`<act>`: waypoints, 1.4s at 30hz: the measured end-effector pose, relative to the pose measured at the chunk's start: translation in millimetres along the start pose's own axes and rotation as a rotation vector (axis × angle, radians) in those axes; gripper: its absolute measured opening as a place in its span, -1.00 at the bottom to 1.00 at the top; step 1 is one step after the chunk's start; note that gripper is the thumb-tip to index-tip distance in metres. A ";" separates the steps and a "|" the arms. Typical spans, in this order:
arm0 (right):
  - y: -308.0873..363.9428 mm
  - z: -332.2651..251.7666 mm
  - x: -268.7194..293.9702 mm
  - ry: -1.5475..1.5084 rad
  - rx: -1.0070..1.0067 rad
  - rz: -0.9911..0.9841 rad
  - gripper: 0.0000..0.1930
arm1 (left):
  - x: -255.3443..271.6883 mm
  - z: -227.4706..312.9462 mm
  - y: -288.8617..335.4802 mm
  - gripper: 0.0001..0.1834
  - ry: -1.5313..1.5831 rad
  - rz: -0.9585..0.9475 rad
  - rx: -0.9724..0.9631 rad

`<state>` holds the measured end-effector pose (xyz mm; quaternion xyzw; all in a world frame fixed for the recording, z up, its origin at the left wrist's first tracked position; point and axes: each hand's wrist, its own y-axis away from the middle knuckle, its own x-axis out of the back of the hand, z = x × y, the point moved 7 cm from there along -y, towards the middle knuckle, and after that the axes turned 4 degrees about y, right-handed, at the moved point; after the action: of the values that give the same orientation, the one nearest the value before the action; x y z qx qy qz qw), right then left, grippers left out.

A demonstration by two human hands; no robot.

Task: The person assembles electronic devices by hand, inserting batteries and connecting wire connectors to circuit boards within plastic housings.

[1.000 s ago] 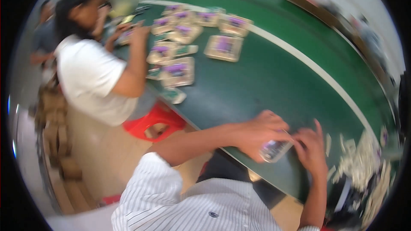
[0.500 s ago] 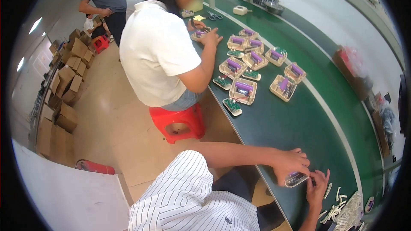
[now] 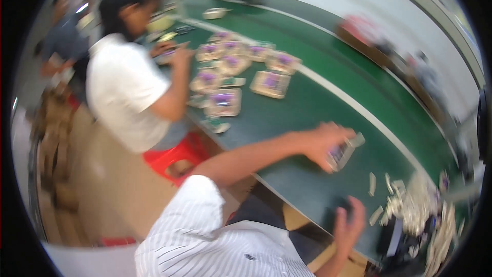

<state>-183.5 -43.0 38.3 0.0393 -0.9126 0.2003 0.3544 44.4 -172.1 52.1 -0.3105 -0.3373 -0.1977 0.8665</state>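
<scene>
My left hand [image 3: 324, 142] is wrapped around a small pale plastic casing [image 3: 342, 157] with something purple inside, held above the green table. A light tab or strip [image 3: 358, 139] sticks out at the casing's far end; blur hides its detail. Nearer to me, my right hand [image 3: 350, 225] is held apart from the casing, fingers spread and holding nothing. Close to it on the right lie loose cream-coloured strips [image 3: 373, 184] and a pile of pale strips [image 3: 416, 208].
Several open cream casings [image 3: 224, 101] with purple cylinders lie on the green table [image 3: 287, 118] at the left. Beside them a person in a white top [image 3: 128, 87] works on a red stool [image 3: 177, 161]. A cardboard box [image 3: 369, 46] stands along the far side.
My view has swung right, so the table shifts left. My right hand has come off the casing and opened. My left hand has carried the casing away from it.
</scene>
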 end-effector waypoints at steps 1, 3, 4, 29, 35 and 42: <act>6.1 -3.3 -9.0 -0.009 0.006 -0.008 -0.62 | 11.1 -6.4 -16.9 0.22 -0.016 -0.014 0.052; 17.6 2.2 -34.4 0.042 0.054 -0.037 -0.60 | 24.2 -32.1 -50.3 0.30 -0.046 0.029 0.053; 22.5 -1.1 -38.9 0.128 0.065 -0.042 -0.62 | 23.5 -48.8 -66.2 0.32 -0.072 0.040 0.024; 7.0 -4.7 -35.2 0.164 0.004 -0.011 -0.69 | 154.8 -127.2 -24.4 0.56 -0.420 -0.061 0.601; 19.1 6.8 -40.5 0.182 -0.006 0.016 -0.71 | 184.5 -164.7 121.4 0.63 -0.273 -0.323 1.052; 28.0 7.2 -33.5 0.169 -0.014 0.088 -0.69 | 160.8 -138.4 131.9 0.56 -0.177 -0.039 0.854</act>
<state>-169.0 -22.5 1.9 -0.0204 -0.8816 0.2121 0.4213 292.8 -190.3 32.2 0.0663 -0.4674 -0.0293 0.8811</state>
